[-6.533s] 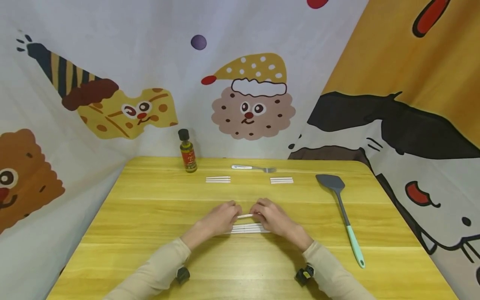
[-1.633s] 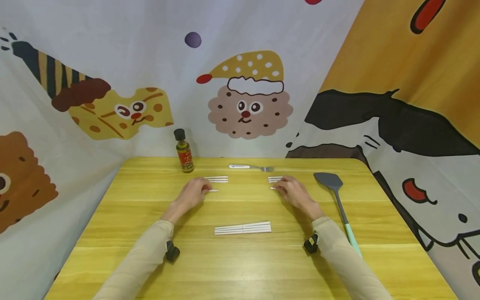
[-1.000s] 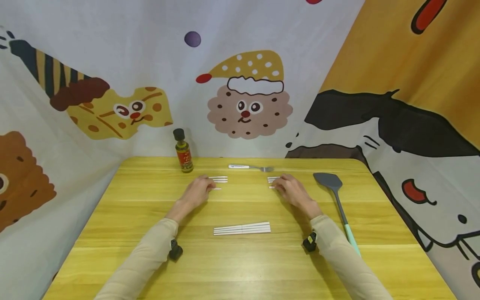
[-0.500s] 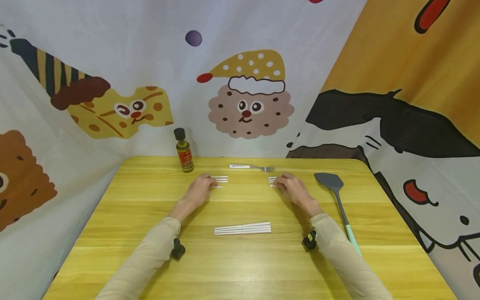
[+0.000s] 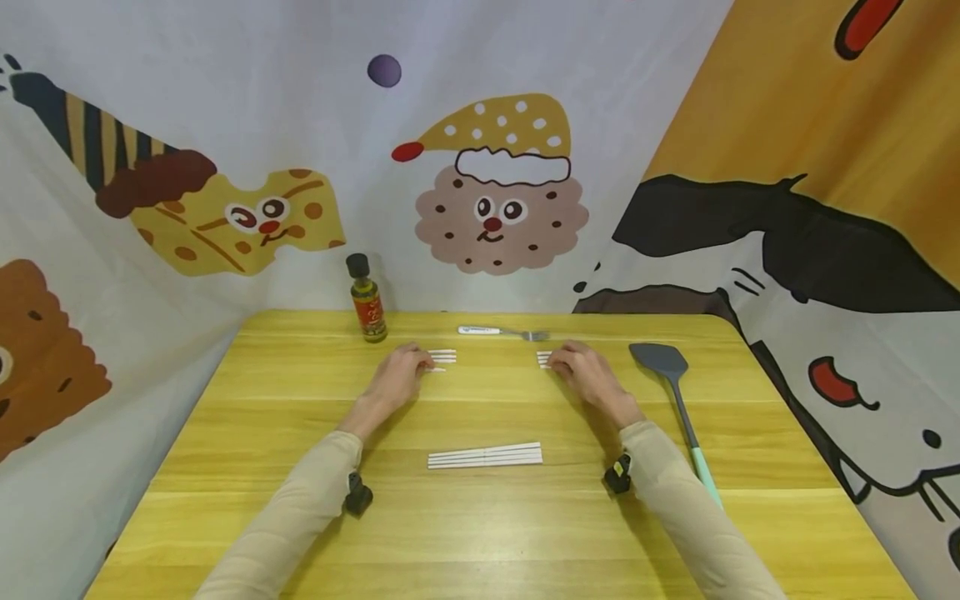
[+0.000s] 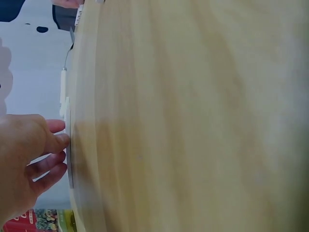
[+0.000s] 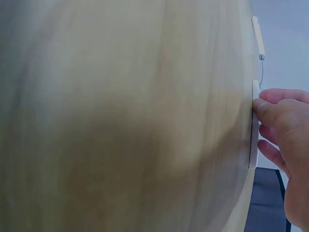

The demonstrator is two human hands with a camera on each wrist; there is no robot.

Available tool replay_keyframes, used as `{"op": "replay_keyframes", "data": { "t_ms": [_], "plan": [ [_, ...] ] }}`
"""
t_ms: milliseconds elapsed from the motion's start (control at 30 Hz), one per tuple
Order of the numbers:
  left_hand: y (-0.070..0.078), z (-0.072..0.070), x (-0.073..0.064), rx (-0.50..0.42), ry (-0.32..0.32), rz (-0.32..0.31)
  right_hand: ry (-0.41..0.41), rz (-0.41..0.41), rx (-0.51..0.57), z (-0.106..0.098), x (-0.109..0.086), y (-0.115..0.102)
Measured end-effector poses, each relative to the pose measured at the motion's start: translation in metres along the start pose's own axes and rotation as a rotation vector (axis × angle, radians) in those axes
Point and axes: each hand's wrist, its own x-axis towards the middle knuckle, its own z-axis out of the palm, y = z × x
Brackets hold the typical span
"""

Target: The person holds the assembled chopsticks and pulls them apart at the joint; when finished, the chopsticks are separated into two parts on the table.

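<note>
With thumb and fingers my left hand [image 5: 399, 377] pinches a short white stick [image 6: 68, 121], lying along the tabletop just in front of the left row of white sticks [image 5: 444, 356]. Opposite it, my right hand [image 5: 587, 379] pinches another short white stick [image 7: 255, 140] at the front of the right row of white sticks [image 5: 543, 357]. The fingers partly cover both rows. Nearer me, a bundle of longer white sticks [image 5: 485, 456] lies side by side, with a seam across its middle.
A fork [image 5: 495, 332] with a white handle lies behind the two rows. A bottle [image 5: 367, 302] with a black cap stands at the back left. On the right rests a grey spatula [image 5: 678, 400] with a mint handle. A printed curtain [image 5: 300, 125] hangs behind the table.
Earlier, both hands held one stick together above the bundle. Now they are apart, each with a short stick at its own rear row. Over the last second both sticks slid slightly back towards the rows.
</note>
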Motion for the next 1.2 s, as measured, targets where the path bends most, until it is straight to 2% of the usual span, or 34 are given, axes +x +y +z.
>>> {"op": "replay_keyframes", "data": {
  "t_ms": [400,600,767,1000,1200],
  "plan": [
    [0.001,0.001,0.003,-0.013,0.000,-0.003,0.001,0.012,0.013,-0.001,0.001,0.000],
    [0.002,0.002,0.004,-0.015,-0.028,-0.018,0.062,-0.008,0.028,-0.008,-0.001,-0.005],
    [0.004,0.001,0.006,-0.026,-0.039,-0.031,0.079,-0.073,0.028,-0.015,-0.004,-0.014],
    [0.007,0.002,0.009,-0.033,-0.043,-0.026,0.076,-0.095,0.059,-0.023,-0.013,-0.030],
    [0.007,0.005,0.009,-0.043,-0.044,-0.018,-0.006,-0.125,0.097,-0.028,-0.022,-0.054]
  ]
}}
